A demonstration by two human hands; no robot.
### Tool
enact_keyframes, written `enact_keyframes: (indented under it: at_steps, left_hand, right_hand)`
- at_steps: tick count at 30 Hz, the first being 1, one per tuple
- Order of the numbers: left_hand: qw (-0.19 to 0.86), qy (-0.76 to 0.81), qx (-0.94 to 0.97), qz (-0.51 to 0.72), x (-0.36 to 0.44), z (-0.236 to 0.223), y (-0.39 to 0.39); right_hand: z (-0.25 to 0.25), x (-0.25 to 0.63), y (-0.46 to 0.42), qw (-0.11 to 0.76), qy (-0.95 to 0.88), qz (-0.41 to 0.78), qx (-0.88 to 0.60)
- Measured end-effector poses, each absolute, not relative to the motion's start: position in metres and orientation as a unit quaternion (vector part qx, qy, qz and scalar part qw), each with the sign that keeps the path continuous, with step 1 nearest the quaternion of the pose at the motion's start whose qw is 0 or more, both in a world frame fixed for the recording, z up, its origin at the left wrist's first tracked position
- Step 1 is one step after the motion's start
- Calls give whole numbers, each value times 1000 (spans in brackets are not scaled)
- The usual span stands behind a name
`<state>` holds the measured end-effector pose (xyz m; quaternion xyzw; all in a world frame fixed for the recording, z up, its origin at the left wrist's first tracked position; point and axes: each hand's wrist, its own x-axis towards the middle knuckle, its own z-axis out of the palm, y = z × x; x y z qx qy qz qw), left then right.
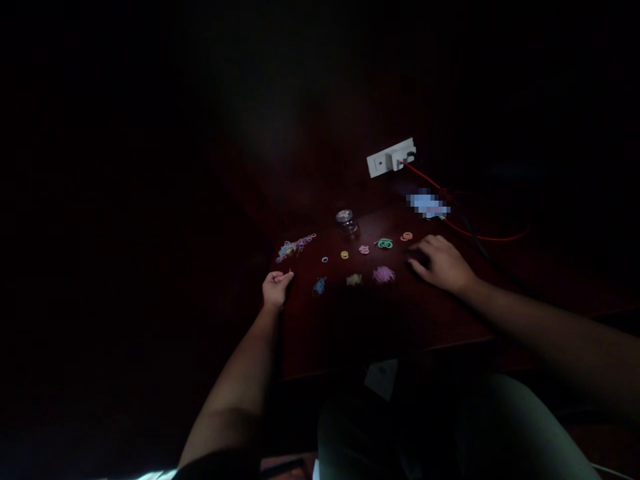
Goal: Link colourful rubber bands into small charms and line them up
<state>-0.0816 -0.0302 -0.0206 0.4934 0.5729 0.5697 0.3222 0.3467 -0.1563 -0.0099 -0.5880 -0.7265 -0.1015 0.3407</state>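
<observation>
My left hand (275,289) is closed in a pinch beside a mixed pile of colourful small bands (291,249); whatever is between thumb and finger is too small to name. On the right, my right hand (444,265) rests on the table, thumb apart from the fingers, holding nothing visible. Between the hands lie a blue band pile (319,287), a beige one (354,280) and a purple one (384,275). Behind these sit small rings: light blue (325,259), yellow (345,255), pink (364,250), green (385,244) and orange (407,237).
A small clear jar with a lid (346,221) stands behind the rings. At the back right are a white power socket (391,159), a red cable (493,238) and a blurred-out bright object (427,204). The dark red table's front edge (350,370) faces my knees. Surroundings are very dark.
</observation>
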Motion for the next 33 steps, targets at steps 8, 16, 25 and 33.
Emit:
enact_keyframes:
  at_steps: [8,16,25,33]
  left_hand:
    - [389,533,492,568,-85,-18,-69]
    - [394,520,523,549,-83,-15,-97]
    - [374,500,545,559,-60,-12,-124]
    - [379,457,582,556,18,-12,-165]
  right_hand:
    - [-7,345,-160,298,-728,-153,-598]
    - [-5,342,-161,282,-752,-185,-566]
    - [-8,330,-169,319,-786,-137,-511]
    - [-12,290,-194,314,-849,-87,-416]
